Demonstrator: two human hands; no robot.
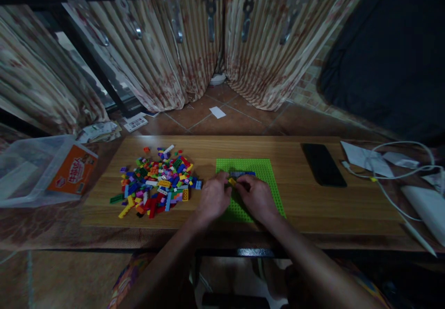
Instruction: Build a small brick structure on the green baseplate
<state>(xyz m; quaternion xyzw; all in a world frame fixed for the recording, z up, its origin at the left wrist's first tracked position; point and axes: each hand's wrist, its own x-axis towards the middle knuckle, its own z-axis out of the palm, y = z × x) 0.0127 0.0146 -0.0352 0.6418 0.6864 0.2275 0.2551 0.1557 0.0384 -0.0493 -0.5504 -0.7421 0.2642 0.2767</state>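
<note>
Your left hand (212, 198) and right hand (256, 198) met over the green baseplate (269, 172), which lay flat near the middle of the wooden tabletop (295, 209). Both hands covered the near left part of that baseplate. Between their fingertips sat a small yellow brick (232, 181), pinched from both sides, so each grip was closed on it as far as the dim light showed. Just beyond the yellow brick, a short row of blue and grey bricks (243, 174) rested on the baseplate, touching or nearly touching the piece you held; the exact join was hidden by your fingers.

To the left of the baseplate, a loose pile of mixed bricks (156, 181) spread across the tabletop, its nearest pieces just beside your left hand. Farther left of the baseplate, off the board's edge, a clear plastic tub (24, 170) lay on its side with an orange label (73, 170) showing.

To the right of the baseplate, well apart from it, a black phone (323, 164) lay face up. Farther right again were sheets of white paper (361, 158) and a looping white cable (403, 170).

Beyond the baseplate, past the tabletop's far edge, patterned curtains (194, 49) hung down to a tiled floor (243, 119), where a scrap of paper (217, 112) lay.
</note>
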